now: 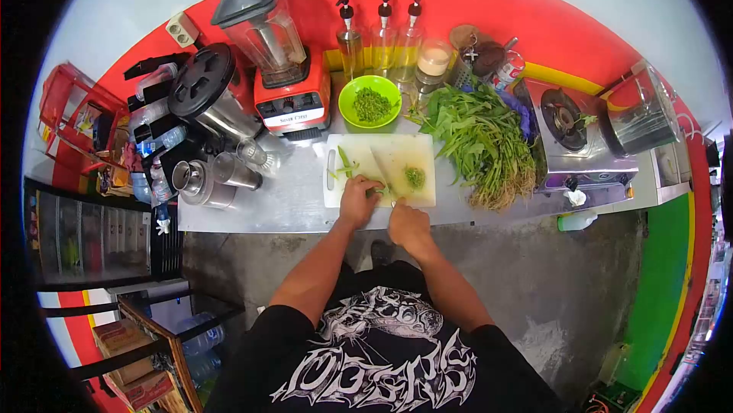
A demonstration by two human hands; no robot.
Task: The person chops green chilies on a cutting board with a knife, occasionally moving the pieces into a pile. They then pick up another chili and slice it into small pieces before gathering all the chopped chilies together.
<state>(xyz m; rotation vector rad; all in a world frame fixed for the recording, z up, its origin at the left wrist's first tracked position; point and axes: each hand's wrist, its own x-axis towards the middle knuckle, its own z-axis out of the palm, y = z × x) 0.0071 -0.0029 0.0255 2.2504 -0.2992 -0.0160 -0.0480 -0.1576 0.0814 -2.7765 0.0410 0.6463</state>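
By the fingers of the right hand (410,224), one knife (382,172) is clamped; by those of the left hand (362,198), greens (372,192) are pinched on one white board (332,193). One chopped heap (414,177) is seen beside the blade; beyond, one bowl (348,113) and three pump bottles (383,46).

Two hands (360,198) and one knife (383,173) were at one cutting board (410,150), which carried one small heap of chopped greens (414,177). Along the far side of one counter (296,201) were one green bowl (346,102), three pump bottles (383,45) and one red blender (290,101). On the left was one black-lidded container (201,81); on the right, one bunch of leafy greens (482,132) and one stove (584,162).
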